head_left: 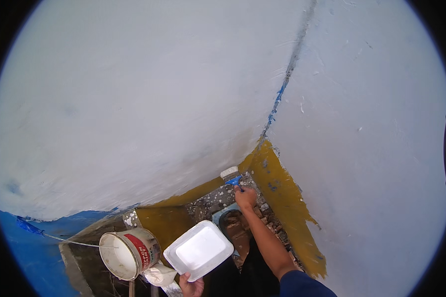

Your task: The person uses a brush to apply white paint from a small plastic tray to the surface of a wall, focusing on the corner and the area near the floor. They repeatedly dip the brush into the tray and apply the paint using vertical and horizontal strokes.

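My right hand (246, 198) is closed around the blue handle of a wide paintbrush (233, 178). The brush's white-coated bristles touch the lower edge of the white-painted wall (133, 111), by the mustard-yellow band (204, 189) near the corner. My left hand (191, 286) grips the near edge of a white plastic tray (199, 249) holding white paint. Left of the tray, a paint bucket (148, 247) with a red label contains white paint. A thin pale rod leads from the bucket to a blue handle or roller (29, 225) against the blue wall section; which it is I cannot tell.
On the right, another white wall (356, 148) meets the first at a dark, rough corner line. Its base has a yellow strip (278, 193). Paint-spotted concrete and broken bricks (271, 222) lie below. A pale crumpled bag (160, 274) sits beside the bucket.
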